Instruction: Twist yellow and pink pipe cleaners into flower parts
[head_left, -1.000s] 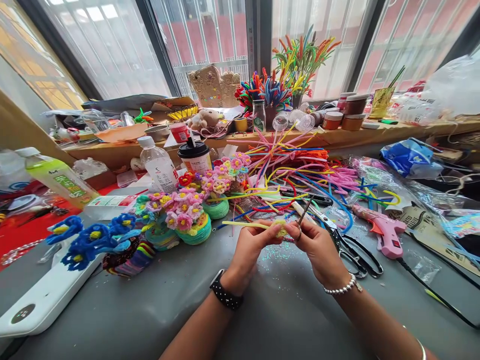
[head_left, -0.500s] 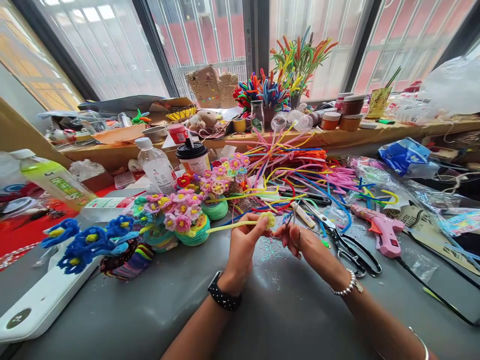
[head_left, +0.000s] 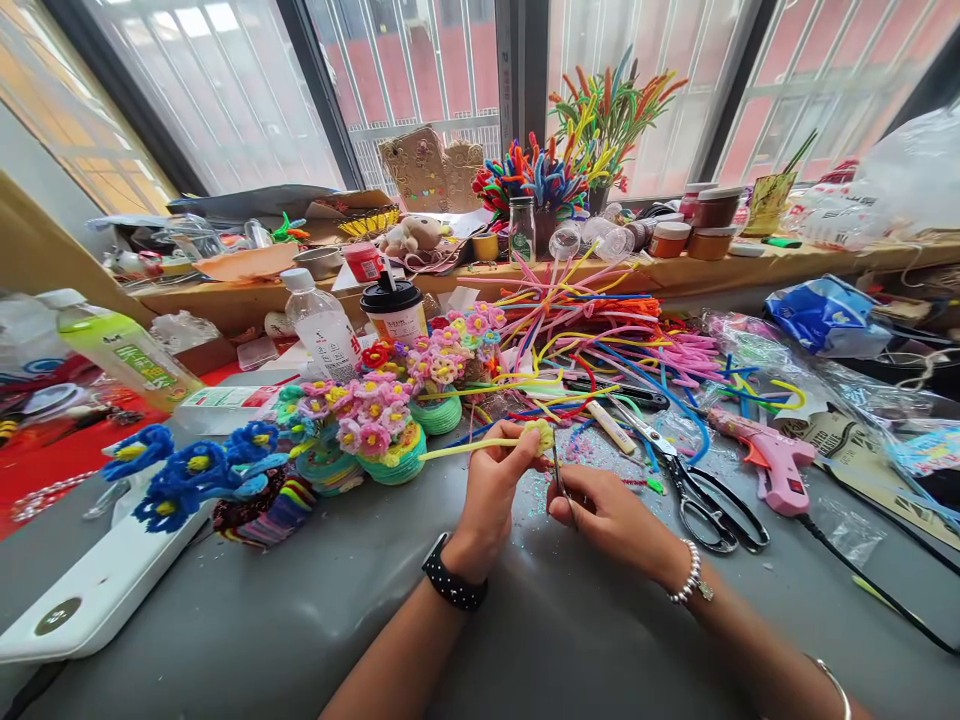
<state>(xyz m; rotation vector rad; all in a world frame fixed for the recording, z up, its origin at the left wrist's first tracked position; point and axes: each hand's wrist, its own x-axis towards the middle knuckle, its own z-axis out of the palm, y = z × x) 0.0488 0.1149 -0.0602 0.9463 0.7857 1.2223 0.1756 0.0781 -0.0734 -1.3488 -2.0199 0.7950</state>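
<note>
Near the middle of the grey table (head_left: 360, 610), my left hand (head_left: 495, 490) pinches a yellow fuzzy flower (head_left: 538, 437) between thumb and fingers. Its pale yellow stem (head_left: 457, 447) points left toward the pink flower pots. My right hand (head_left: 596, 500) is closed on a thin metal tool (head_left: 557, 470), which looks like small scissors or tweezers. The tool's tip points up and touches or nearly touches the right edge of the yellow flower. My right fingers partly hide the tool's lower part.
Pots of pink flowers (head_left: 371, 420) and blue flowers (head_left: 196, 464) stand to the left. Large black-handled scissors (head_left: 701, 495) and a pink glue gun (head_left: 776, 465) lie to the right. Behind are loose pipe cleaners (head_left: 585, 320), a lidded cup (head_left: 394, 310) and a clear bottle (head_left: 322, 325).
My right hand has turned and moved slightly left, bringing the tool upright against the yellow flower. The view has shifted a little; my left hand still holds the flower.
</note>
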